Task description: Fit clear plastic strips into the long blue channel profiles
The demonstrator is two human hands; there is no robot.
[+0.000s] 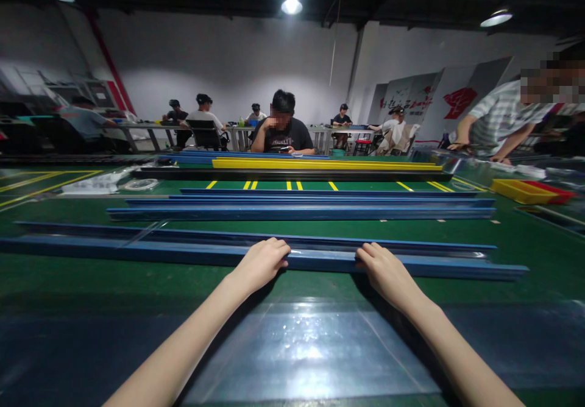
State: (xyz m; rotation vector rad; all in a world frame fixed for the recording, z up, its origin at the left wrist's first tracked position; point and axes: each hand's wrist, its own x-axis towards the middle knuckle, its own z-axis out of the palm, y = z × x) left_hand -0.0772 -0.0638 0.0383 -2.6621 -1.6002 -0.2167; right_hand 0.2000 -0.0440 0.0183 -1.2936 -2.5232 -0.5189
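Observation:
A long blue channel strip (192,253) lies across the green table in front of me, with raised edges and a shiny inner face. My left hand (269,256) is closed over its near edge, left of the middle. Farther right, my right hand (377,265) curls over the same edge, fingers bent inward. The fingertips of both hands are partly hidden inside the channel. Clear film (146,234) shows across the channel at the left. Nearer to me, below my forearms, a wide glossy transparent sheet (301,352) lies flat.
More blue strips (301,213) lie beyond, then a black strip (274,174) and a yellow strip (329,163). Yellow and red trays (523,191) stand at the right. A seated person (283,133) faces me across the table; another person (503,117) leans over its right side.

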